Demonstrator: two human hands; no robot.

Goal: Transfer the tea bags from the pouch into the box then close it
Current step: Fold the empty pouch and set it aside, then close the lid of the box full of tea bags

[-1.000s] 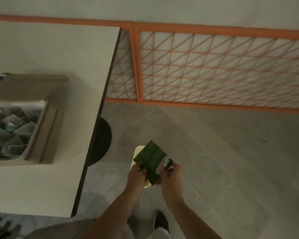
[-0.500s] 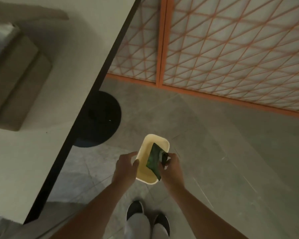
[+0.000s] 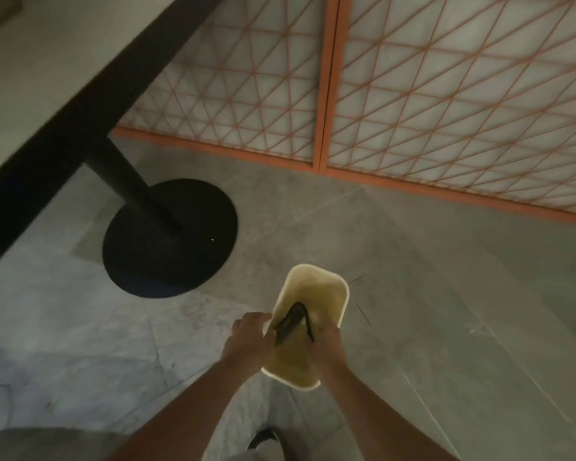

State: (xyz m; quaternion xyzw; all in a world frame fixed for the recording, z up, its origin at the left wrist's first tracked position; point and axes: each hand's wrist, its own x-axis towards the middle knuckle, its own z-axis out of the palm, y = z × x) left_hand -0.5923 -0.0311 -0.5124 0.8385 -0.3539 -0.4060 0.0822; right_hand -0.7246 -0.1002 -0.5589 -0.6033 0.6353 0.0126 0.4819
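Observation:
The dark green pouch [image 3: 291,322] is seen edge-on, low in the mouth of a cream bin [image 3: 333,281] that stands on the floor. My right hand [image 3: 326,349] pinches the pouch's right end. At the bin's left rim, my left hand [image 3: 250,337] has its fingers curled at the pouch's left end and seems to hold it there. The box and the tea bags are out of view.
The white table [image 3: 40,61] with its dark edge crosses the upper left, and its black pedestal base [image 3: 170,237] stands on the grey floor left of the bin. An orange lattice screen [image 3: 413,94] fills the back. A shoe [image 3: 263,439] shows at the bottom.
My view has swung down and away from the table, so the box has left the frame. Both hands have lowered the pouch from above the bin into its mouth.

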